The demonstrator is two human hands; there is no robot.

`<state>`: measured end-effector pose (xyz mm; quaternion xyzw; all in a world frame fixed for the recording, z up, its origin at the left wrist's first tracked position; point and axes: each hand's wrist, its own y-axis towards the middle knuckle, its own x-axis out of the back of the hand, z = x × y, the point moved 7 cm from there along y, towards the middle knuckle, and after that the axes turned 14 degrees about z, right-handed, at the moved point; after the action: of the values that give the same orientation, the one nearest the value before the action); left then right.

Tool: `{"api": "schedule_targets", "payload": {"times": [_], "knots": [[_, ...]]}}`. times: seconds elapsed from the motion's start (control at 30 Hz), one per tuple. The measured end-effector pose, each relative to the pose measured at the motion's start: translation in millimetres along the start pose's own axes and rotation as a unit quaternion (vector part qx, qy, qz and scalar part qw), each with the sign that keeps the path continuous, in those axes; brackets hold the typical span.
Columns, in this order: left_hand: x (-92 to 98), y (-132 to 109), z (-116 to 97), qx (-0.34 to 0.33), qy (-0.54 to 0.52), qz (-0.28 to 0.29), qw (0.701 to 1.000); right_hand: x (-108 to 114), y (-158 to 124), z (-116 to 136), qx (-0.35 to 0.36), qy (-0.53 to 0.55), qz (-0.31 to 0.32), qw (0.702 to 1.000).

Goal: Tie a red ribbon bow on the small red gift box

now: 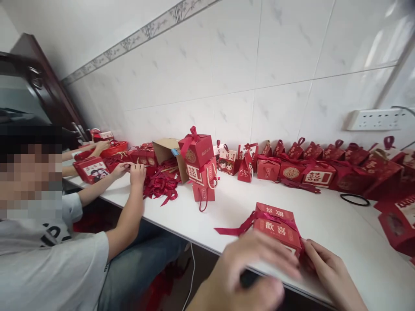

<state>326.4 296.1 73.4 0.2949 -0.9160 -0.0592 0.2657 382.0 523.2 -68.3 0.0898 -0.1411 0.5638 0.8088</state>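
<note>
A flat red gift box [279, 226] with gold characters lies near the front edge of the white table [324, 224]. A dark red ribbon [235, 228] runs over it and trails off to its left. My left hand [249, 263] hovers just in front of the box, blurred by motion, so its fingers cannot be read. My right hand [327, 268] rests at the box's right corner, fingers bent against the ribbon there.
A person in a grey shirt [48, 263] sits at my left, hands [132, 170] at a pile of loose ribbons [162, 185]. Stacked red boxes [199, 166] stand mid-table. Several finished boxes [317, 168] line the tiled wall. A black band [355, 199] lies at right.
</note>
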Motion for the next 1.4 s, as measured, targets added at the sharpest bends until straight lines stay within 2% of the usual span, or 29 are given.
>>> {"api": "schedule_targets", "payload": {"times": [0.07,0.17,0.27,0.33,0.47,0.63,0.77,0.83,0.97,1.13,1.33,1.4], "knots": [[-18.0,13,21,0.004,-0.048,-0.023,0.999,0,-1,0,-0.009,-0.002,-0.002,1.000],[-13.1,32,68,0.054,-0.062,-0.075,0.994,-1,-4,6,-0.001,0.031,-0.004,1.000],[-18.0,52,105,0.087,-0.111,-0.037,0.989,0,-1,15,0.025,0.094,-0.007,0.995],[-22.8,59,116,0.094,-0.135,-0.015,0.986,2,2,21,0.024,0.113,-0.005,0.993],[-26.2,64,113,0.116,-0.159,0.011,0.980,9,8,36,0.028,0.124,0.013,0.992],[-29.3,67,107,0.161,-0.218,0.076,0.959,12,9,54,0.036,0.129,0.075,0.988],[-30.9,67,108,0.171,-0.236,0.136,0.947,13,8,62,0.037,0.132,0.119,0.983],[-30.1,67,109,0.170,-0.263,0.142,0.939,16,8,64,0.041,0.132,0.130,0.982],[-28.3,67,111,0.172,-0.309,0.122,0.928,23,6,55,0.005,0.135,0.159,0.978],[-32.5,62,120,0.191,-0.324,0.130,0.917,23,5,39,-0.038,0.125,0.208,0.969],[-31.3,59,121,0.145,-0.293,0.152,0.933,16,10,34,0.021,0.123,0.237,0.963],[-31.1,57,121,0.138,-0.293,0.150,0.934,16,10,33,0.020,0.121,0.243,0.962]]}}
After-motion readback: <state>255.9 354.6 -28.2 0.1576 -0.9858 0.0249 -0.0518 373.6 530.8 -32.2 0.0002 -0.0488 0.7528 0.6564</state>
